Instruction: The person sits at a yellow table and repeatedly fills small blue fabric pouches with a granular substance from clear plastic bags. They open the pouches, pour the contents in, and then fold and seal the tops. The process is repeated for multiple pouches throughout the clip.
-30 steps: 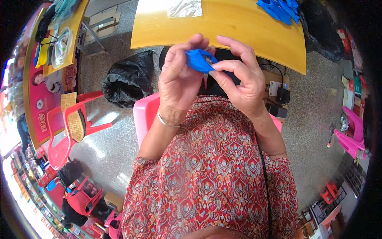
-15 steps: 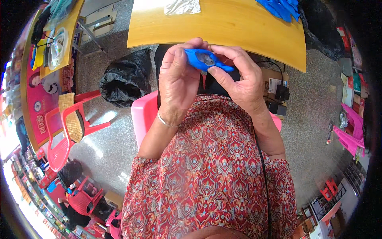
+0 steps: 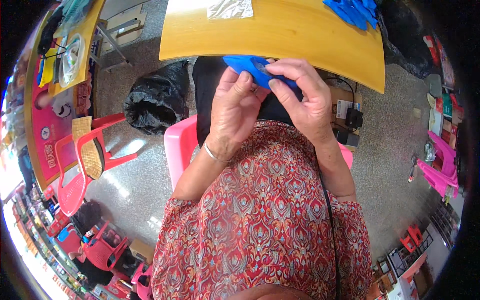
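Observation:
A small blue cloth piece [image 3: 243,63] is held between my two hands, just off the near edge of the table. An opening in its side shows something greyish inside. My left hand [image 3: 232,107], with a bracelet at the wrist, grips it from below at the left, thumb against the cloth. On the other side, the thumb and fingers of my right hand [image 3: 307,102] pinch the cloth by the opening. The fingers partly cover the right end of the piece.
On the yellow table [image 3: 270,42] lie a clear plastic bag [image 3: 230,9] and a pile of blue cloth pieces [image 3: 354,12]. A black plastic bag [image 3: 157,97] stands on the floor at the left, beside a red chair [image 3: 72,187]. A cardboard box [image 3: 343,95] sits under the table.
The blue cloth piece has turned, its left end now pointing up and away. My left hand has shifted lower and to the right, and my right fingers have come over the opening.

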The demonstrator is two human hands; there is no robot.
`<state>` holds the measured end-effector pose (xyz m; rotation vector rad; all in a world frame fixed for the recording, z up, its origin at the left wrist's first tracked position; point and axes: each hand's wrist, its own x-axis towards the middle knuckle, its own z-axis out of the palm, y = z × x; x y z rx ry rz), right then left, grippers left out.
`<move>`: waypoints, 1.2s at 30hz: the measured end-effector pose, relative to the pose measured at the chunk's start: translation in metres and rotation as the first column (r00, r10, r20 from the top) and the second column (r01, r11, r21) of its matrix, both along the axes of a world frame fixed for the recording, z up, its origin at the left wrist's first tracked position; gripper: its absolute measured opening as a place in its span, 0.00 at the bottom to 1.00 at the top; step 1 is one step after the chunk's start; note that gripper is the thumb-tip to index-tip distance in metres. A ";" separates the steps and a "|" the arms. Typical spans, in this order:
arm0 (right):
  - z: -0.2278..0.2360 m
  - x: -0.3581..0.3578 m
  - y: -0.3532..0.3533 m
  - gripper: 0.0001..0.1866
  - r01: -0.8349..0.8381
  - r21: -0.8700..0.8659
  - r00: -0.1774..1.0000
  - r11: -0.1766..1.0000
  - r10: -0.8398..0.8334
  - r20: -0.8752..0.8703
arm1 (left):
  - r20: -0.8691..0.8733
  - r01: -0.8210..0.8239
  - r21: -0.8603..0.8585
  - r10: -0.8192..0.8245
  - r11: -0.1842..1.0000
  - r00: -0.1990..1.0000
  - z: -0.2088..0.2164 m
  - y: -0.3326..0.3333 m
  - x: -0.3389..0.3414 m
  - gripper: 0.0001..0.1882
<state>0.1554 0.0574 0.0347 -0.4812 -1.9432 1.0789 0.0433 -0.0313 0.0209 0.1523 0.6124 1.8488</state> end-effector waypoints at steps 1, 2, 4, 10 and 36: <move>0.005 0.000 -0.002 0.12 0.002 0.048 1.000 0.999 -0.003 0.027 | -0.033 -0.031 -0.010 0.031 0.999 0.999 0.002 0.000 -0.002 0.18; 0.008 -0.001 -0.003 0.12 0.002 0.097 0.999 0.995 -0.007 0.054 | 0.002 -0.027 0.006 0.027 1.000 1.000 -0.002 -0.001 -0.003 0.18; 0.010 -0.002 -0.002 0.13 -0.001 0.202 0.997 0.979 -0.013 0.071 | 0.034 -0.005 0.033 0.004 0.999 0.999 -0.008 -0.003 -0.007 0.19; 0.015 -0.004 0.002 0.20 -0.034 0.417 0.970 0.908 -0.071 0.234 | -0.053 -0.012 -0.005 0.012 1.000 0.999 -0.001 -0.005 -0.007 0.19; 0.001 -0.004 -0.007 0.13 -0.042 0.343 0.949 0.939 -0.070 0.308 | -0.202 -0.125 0.003 0.123 0.992 0.972 -0.007 0.005 -0.022 0.15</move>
